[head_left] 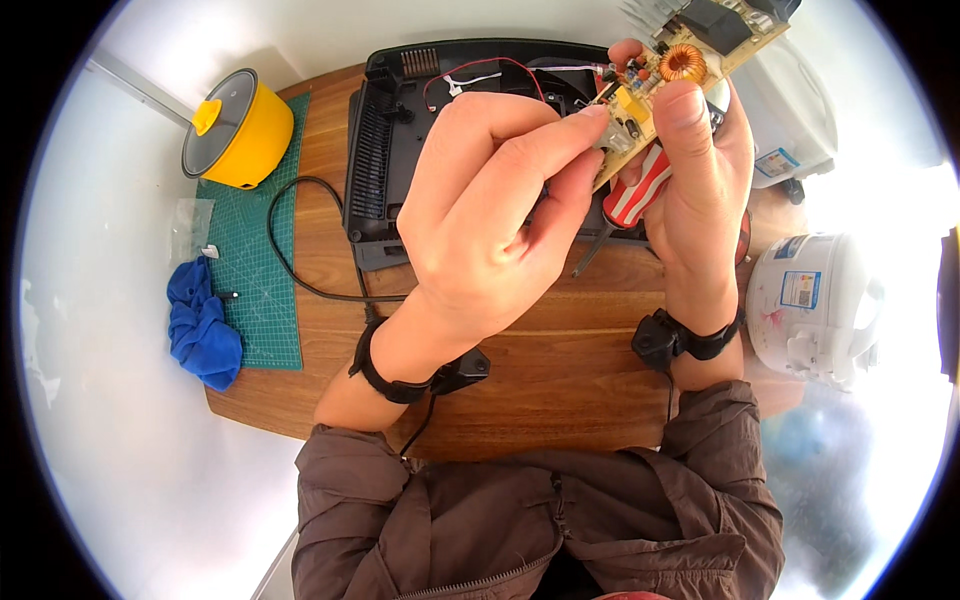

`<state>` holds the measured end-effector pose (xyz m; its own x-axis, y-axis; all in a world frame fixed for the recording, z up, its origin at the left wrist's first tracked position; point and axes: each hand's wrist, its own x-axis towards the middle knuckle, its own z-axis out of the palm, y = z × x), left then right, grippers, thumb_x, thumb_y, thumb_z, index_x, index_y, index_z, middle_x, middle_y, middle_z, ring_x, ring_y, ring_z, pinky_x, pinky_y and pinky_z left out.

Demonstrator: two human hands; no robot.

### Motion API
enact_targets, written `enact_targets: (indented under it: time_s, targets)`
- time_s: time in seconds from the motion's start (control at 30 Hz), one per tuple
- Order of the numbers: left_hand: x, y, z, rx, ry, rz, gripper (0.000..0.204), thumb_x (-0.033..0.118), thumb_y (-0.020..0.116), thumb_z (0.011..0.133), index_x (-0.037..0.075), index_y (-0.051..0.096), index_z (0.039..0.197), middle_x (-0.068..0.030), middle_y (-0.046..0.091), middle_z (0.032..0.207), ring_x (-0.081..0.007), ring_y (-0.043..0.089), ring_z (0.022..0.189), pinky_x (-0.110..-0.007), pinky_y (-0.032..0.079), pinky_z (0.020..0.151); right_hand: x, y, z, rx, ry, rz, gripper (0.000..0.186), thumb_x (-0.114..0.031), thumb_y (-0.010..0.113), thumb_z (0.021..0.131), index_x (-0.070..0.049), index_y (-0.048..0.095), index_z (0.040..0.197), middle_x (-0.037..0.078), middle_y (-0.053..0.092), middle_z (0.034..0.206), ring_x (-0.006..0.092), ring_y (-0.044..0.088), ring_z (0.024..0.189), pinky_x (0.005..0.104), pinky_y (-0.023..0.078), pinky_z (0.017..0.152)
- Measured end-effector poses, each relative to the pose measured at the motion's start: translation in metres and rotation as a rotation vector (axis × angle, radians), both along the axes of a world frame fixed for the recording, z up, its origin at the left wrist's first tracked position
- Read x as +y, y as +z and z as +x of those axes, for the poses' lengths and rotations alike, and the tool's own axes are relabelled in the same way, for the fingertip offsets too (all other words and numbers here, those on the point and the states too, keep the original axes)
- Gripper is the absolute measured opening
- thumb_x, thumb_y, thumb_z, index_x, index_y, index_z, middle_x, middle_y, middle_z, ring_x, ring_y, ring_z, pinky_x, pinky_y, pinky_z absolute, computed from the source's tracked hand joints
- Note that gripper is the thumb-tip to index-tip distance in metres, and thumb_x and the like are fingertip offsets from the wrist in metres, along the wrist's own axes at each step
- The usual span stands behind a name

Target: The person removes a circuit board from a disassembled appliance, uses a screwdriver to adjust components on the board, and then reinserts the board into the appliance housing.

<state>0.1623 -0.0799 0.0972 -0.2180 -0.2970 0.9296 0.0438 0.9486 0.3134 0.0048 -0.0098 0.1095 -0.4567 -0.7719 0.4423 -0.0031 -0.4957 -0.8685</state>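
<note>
One circuit board (684,66) above a screwdriver (632,201) in the right hand (702,185), lower end in the narrow grip of the left hand (490,205)

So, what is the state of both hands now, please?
Left hand: partly closed at the circuit board; whether it grips anything cannot be told.
Right hand: closed, holding the circuit board and a red-and-white screwdriver.

metal-shafted screwdriver (630,202), copper-wound coil (682,62), matt plastic housing (408,150), smooth wooden table (560,350), glossy plastic pot (255,142), matt cloth (203,325)
</note>
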Motion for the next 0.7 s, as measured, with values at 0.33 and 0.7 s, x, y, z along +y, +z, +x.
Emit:
enact_targets:
  time_s: [0.33,0.7]
  targets:
    - [0.000,0.001,0.001,-0.003,-0.020,0.009,0.036,-0.018,0.079,0.074,-0.001,0.078,0.106,-0.0078,0.067,0.093,-0.0167,0.062,0.077,-0.027,0.049,0.065,-0.004,-0.003,-0.003,-0.025,0.057,-0.049,0.052,-0.038,0.062,0.108,0.004,0.053,0.137,0.017,0.066,0.130,0.0177,0.068,0.104,0.0306,0.059,0.085]
    - [-0.001,0.011,0.008,-0.126,0.009,0.076,0.045,-0.013,0.077,0.074,0.003,0.076,0.116,-0.0079,0.066,0.097,-0.0177,0.064,0.081,-0.029,0.052,0.071,-0.004,-0.003,-0.005,0.042,0.039,0.025,0.056,-0.044,0.064,0.105,0.005,0.058,0.132,0.015,0.068,0.126,0.0179,0.068,0.105,0.0311,0.058,0.087]
